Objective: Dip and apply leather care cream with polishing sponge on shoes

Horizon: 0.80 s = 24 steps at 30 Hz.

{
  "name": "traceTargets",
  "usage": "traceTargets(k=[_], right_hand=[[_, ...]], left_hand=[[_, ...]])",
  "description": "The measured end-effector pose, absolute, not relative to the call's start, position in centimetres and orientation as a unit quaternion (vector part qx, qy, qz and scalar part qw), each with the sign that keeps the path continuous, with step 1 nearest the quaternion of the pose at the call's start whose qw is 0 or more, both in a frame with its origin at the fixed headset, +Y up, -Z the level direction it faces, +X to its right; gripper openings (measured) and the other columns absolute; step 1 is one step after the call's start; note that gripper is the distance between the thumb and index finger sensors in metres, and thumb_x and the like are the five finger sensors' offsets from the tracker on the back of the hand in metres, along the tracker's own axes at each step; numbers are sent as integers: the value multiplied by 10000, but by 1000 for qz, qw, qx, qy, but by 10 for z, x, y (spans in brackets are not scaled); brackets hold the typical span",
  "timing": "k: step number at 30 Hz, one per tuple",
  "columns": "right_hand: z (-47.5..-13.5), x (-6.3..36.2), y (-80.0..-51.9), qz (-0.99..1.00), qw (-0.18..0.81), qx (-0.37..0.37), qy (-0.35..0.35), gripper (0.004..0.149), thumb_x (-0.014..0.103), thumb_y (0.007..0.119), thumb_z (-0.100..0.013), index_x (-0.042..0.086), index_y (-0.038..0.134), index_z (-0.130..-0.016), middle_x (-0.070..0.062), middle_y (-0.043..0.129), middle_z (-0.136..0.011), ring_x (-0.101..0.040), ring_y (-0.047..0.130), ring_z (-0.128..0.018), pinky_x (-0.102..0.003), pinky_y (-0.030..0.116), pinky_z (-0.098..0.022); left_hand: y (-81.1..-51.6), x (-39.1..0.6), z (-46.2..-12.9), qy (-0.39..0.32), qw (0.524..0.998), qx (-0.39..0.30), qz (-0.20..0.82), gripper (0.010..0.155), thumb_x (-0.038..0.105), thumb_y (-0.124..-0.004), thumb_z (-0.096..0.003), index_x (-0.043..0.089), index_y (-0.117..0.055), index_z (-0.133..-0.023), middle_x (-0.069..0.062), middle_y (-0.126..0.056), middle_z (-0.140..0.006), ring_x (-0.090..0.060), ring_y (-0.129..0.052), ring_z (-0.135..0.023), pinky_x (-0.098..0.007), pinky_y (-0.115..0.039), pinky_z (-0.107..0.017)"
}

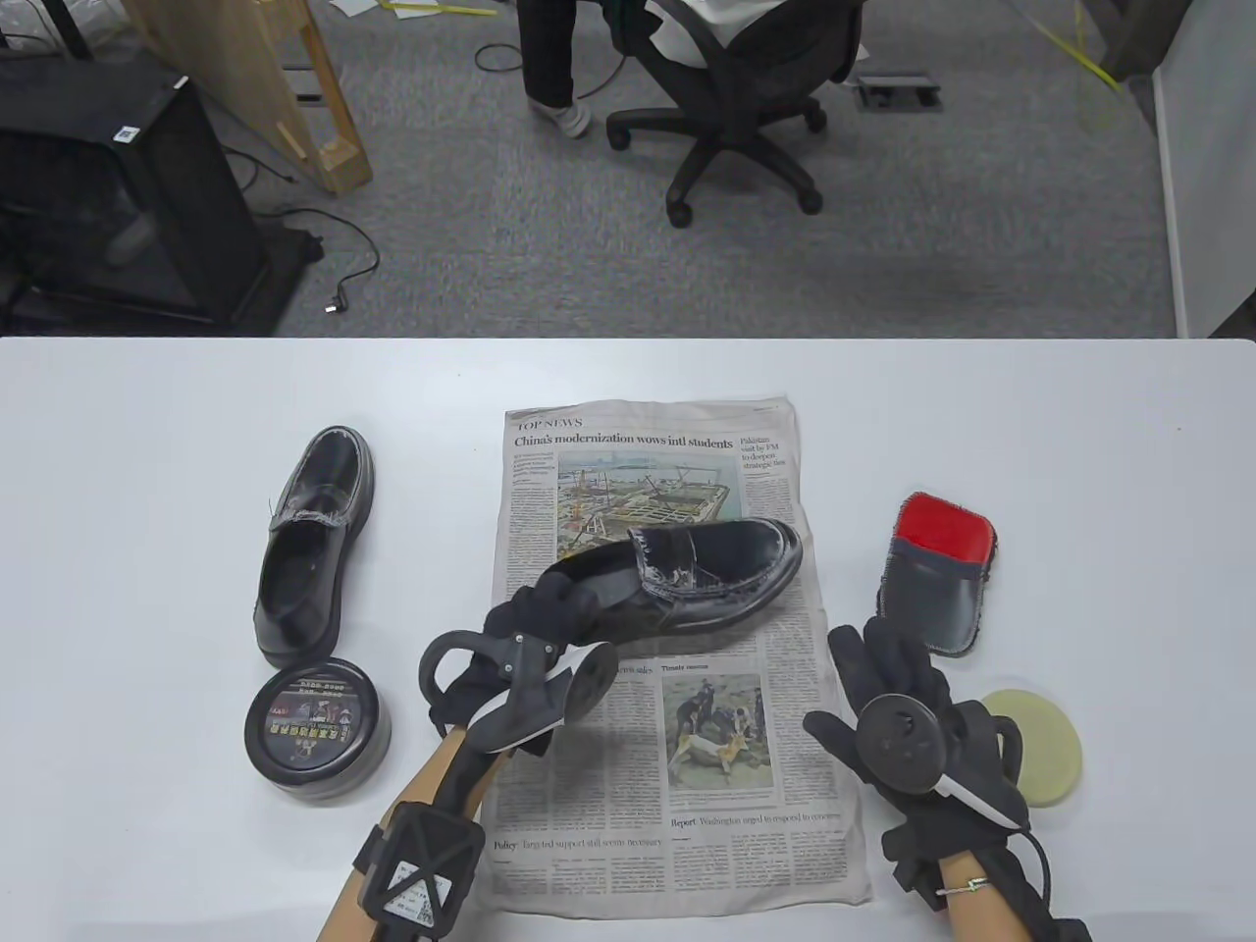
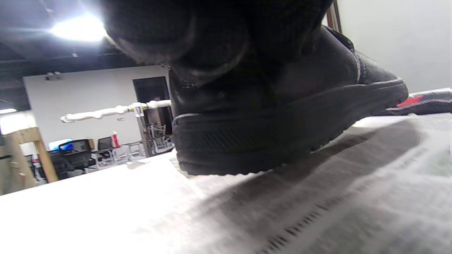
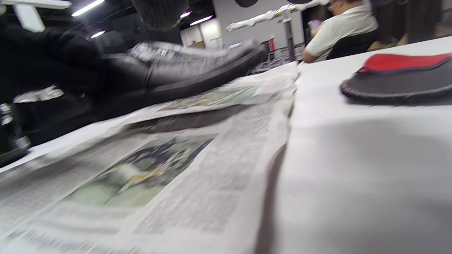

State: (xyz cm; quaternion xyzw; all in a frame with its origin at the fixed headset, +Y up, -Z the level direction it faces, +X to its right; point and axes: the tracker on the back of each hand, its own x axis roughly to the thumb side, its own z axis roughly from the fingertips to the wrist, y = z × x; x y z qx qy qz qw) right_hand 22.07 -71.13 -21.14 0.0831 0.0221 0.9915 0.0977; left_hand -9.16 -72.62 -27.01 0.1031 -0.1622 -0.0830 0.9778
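Note:
A black leather shoe (image 1: 702,579) lies on the newspaper (image 1: 677,785), toe toward the right. My left hand (image 1: 549,603) grips its heel; in the left wrist view the heel (image 2: 247,141) fills the frame under my fingers. My right hand (image 1: 888,677) rests flat with straight fingers at the paper's right edge, holding nothing. The pale yellow round sponge (image 1: 1040,746) lies just right of that hand. The cream tin (image 1: 316,724), lid on, sits at the left. A second black shoe (image 1: 312,545) stands above the tin.
A red and grey polishing mitt (image 1: 937,574) lies right of the newspaper, also low in the right wrist view (image 3: 399,77). Beyond the table's far edge (image 1: 628,340) are an office chair (image 1: 741,108) and a seated person.

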Motion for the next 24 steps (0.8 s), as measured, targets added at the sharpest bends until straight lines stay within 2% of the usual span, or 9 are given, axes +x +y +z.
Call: traceTargets(k=[6, 9, 12, 13, 15, 17, 19, 22, 24], right_hand=[[-245, 246, -723, 996, 69, -14, 52, 824, 502, 566, -608, 62, 190, -1194, -328, 238, -1197, -639, 311, -1036, -700, 431, -708], [-274, 250, -740, 990, 14, -57, 127, 869, 522, 579, -596, 48, 153, -1187, -328, 225, -1195, -645, 317, -1033, -700, 445, -707], [-299, 251, -756, 979, -13, -97, 178, 890, 530, 590, -587, 59, 123, -1180, -296, 217, -1205, -635, 312, -1042, -702, 451, -711], [-305, 250, -760, 975, -19, -106, 193, 905, 544, 591, -582, 59, 115, -1179, -291, 217, -1208, -631, 309, -1044, -702, 452, -713], [-317, 249, -767, 969, -15, -125, 213, 941, 580, 575, -573, 50, 84, -1176, -332, 191, -1199, -652, 273, -1034, -713, 443, -713], [-326, 249, -774, 962, -4, -145, 229, 953, 594, 565, -572, 36, 82, -1174, -354, 204, -1195, -665, 272, -1029, -723, 441, -707], [-331, 250, -776, 959, -24, -162, 230, 966, 612, 539, -566, 18, 79, -1174, -335, 191, -1194, -659, 287, -1037, -727, 437, -709], [-334, 250, -774, 965, -75, -176, 180, 701, 463, 568, -623, 141, 290, -1180, -248, 357, -1198, -586, 473, -1041, -670, 516, -724], [-333, 250, -769, 966, -107, -173, 157, 566, 421, 532, -641, 209, 400, -1150, -173, 469, -1191, -508, 593, -1033, -614, 589, -728]], left_hand=[[-740, -85, -265, -176, 970, 102, -133, 380, 450, -776, -511, 341, -706, -868, -2, -824, -848, -75, -938, -516, -224, -889, -373], [-728, -85, -264, -183, 972, 77, -122, 614, 518, -821, -459, 297, -664, -1010, -27, -855, -885, -62, -933, -478, -203, -868, -318], [-713, -85, -257, -179, 966, 138, -128, 749, 575, -824, -425, 286, -601, -1078, -71, -788, -1001, -142, -919, -587, -241, -850, -389], [-709, -84, -255, -168, 963, 165, -132, 774, 591, -820, -420, 287, -580, -1091, -87, -735, -1048, -194, -875, -719, -270, -838, -458], [-706, -82, -256, -158, 959, 185, -143, 871, 617, -816, -406, 262, -509, -1140, -158, -587, -1163, -364, -691, -987, -470, -747, -674], [-710, -79, -265, -158, 966, 123, -163, 995, 658, -777, -409, 210, -385, -1206, -243, -464, -1248, -500, -530, -1089, -650, -620, -749], [-720, -77, -279, -150, 974, 26, -168, 1078, 675, -754, -415, 139, -295, -1229, -317, -403, -1259, -571, -476, -1099, -707, -586, -742], [-738, -81, -297, -136, 979, -57, -138, 1073, 669, -760, -412, 126, -308, -1220, -267, -533, -1229, -524, -619, -1069, -665, -668, -717], [-737, -87, -300, -136, 987, -29, -81, 988, 643, -822, -358, 199, -490, -1175, -142, -699, -1163, -420, -770, -1013, -602, -760, -680]])
